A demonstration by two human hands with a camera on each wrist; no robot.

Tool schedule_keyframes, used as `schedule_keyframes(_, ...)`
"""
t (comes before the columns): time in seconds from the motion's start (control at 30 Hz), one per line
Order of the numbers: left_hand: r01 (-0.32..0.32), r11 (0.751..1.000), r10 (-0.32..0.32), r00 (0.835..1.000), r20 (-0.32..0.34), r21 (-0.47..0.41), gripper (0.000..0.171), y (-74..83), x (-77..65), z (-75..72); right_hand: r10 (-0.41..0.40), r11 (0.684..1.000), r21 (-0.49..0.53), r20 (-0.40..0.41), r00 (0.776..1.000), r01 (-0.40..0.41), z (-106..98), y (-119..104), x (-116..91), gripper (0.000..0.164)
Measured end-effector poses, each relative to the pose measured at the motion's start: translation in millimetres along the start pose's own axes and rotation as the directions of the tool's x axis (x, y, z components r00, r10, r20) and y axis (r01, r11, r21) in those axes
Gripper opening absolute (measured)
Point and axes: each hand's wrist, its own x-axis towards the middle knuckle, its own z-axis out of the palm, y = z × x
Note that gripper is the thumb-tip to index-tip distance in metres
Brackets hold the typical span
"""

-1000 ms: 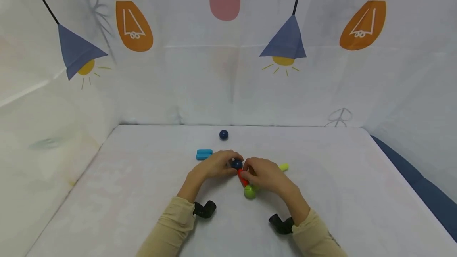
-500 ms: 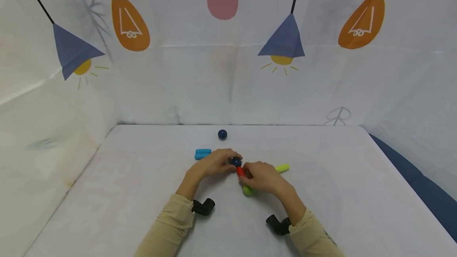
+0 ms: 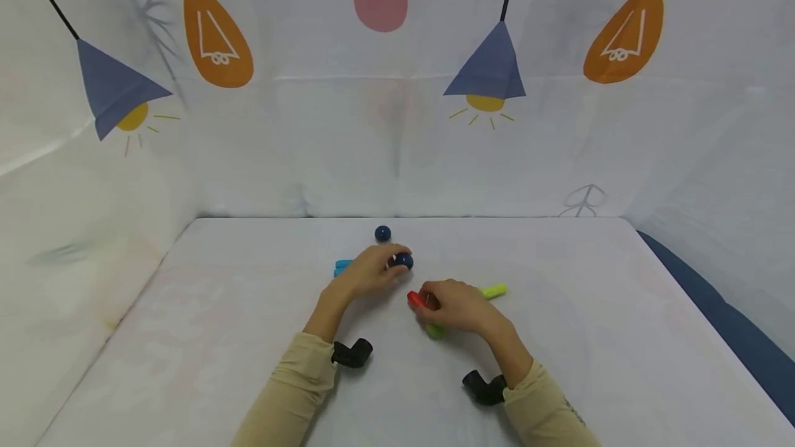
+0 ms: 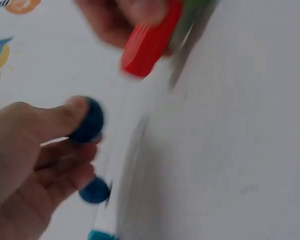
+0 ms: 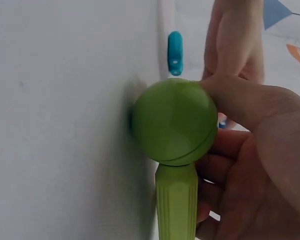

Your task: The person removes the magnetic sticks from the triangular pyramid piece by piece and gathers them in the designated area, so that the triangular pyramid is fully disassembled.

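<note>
Left arm: a beige, long fabric sleeve, creased along its length and gathered into soft folds toward the cuff. At the cuff's inner side sits a black, elbow-shaped wrist fitting, short and tubular, with a rounded bend. The left hand is bare beyond the cuff. Right arm: a matching beige fabric sleeve, likewise wrinkled near its end, bearing a small dark marking along its outer edge, too small to read. A second black, bent tubular fitting projects from the inner side of this cuff. The right hand is also bare.
</note>
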Motion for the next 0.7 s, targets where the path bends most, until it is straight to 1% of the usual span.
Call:
schedule_keyframes(0.03,0.021,1.000,-0.020,0.997,-0.077,0.015,0.035,-2.1,0.7,-3.1,-0.009,1.000,0.000,0.009,1.000,0.009,0,1,0,0.017)
schedule_keyframes(0.07,0.046,0.999,-0.042,0.986,-0.160,0.022,0.035,-4.8,1.2,-6.8,-0.013,1.000,0.004,0.018,1.000,0.013,0,1,0,0.016)
schedule_keyframes(0.1,0.075,0.997,-0.067,0.969,-0.237,0.028,0.036,-7.9,1.3,-10.8,-0.018,1.000,0.003,0.025,1.000,0.018,0,1,0,0.015)
schedule_keyframes(0.13,0.101,0.994,-0.087,0.952,-0.294,0.032,0.037,-11.6,1.2,-15.2,-0.018,1.000,0.002,0.025,1.000,0.018,0,1,0,0.016)
schedule_keyframes(0.17,0.123,0.992,-0.106,0.936,-0.335,0.030,0.037,-14.9,0.7,-19.6,-0.016,1.000,-0.001,0.024,1.000,0.016,0,1,0,0.017)
schedule_keyframes(0.2,0.143,0.989,-0.122,0.925,-0.361,0.031,0.038,-18.7,0.1,-23.1,-0.013,1.000,-0.003,0.019,1.000,0.013,-1,1,0,0.017)
schedule_keyframes(0.23,0.165,0.986,-0.142,0.917,-0.373,0.032,0.038,-22.3,-0.5,-26.0,-0.008,1.000,-0.003,0.017,1.000,0.008,-1,2,-1,0.018)
schedule_keyframes(0.33,0.218,0.976,-0.193,0.914,-0.358,0.029,0.039,-32.6,-1.4,-30.3,-0.003,1.000,-0.014,0.014,1.000,0.003,-4,3,-2,0.021)
schedule_keyframes(0.53,0.326,0.945,-0.302,0.895,-0.329,0.018,0.042,-48.5,-2.2,-30.5,-0.041,0.999,-0.006,0.031,0.999,0.041,-8,2,-3,0.026)
schedule_keyframes(0.63,0.351,0.936,-0.330,0.893,-0.305,0.015,0.042,-53.8,-0.4,-28.5,-0.059,0.998,0.023,0.062,0.996,0.057,-11,2,-5,0.028)
schedule_keyframes(0.7,0.358,0.934,-0.338,0.897,-0.284,0.018,0.042,-57.3,1.6,-25.9,-0.067,0.997,0.045,0.086,0.994,0.064,-12,4,-6,0.030)
